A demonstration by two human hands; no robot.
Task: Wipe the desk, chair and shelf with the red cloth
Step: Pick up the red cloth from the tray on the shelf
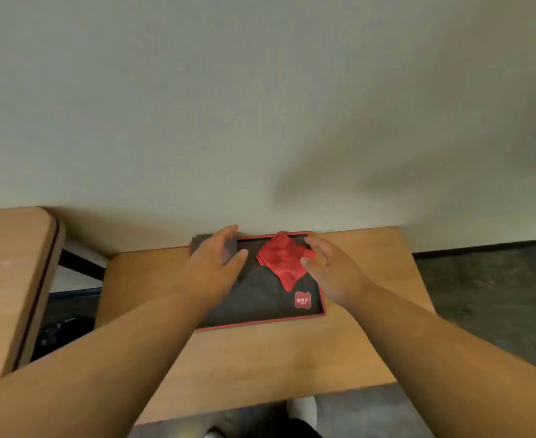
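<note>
A crumpled red cloth lies on a black tray with a red rim, at the far edge of a wooden desk against the wall. My left hand hovers over the tray's left part, fingers apart, holding nothing. My right hand is just right of the cloth, its fingertips at the cloth's edge; no grip on it shows. A red label sits on the tray's near right corner.
A second wooden surface stands to the left with a gap between it and the desk. A pale wall rises right behind the desk. Dark floor lies to the right. A white shoe shows below the desk's front edge.
</note>
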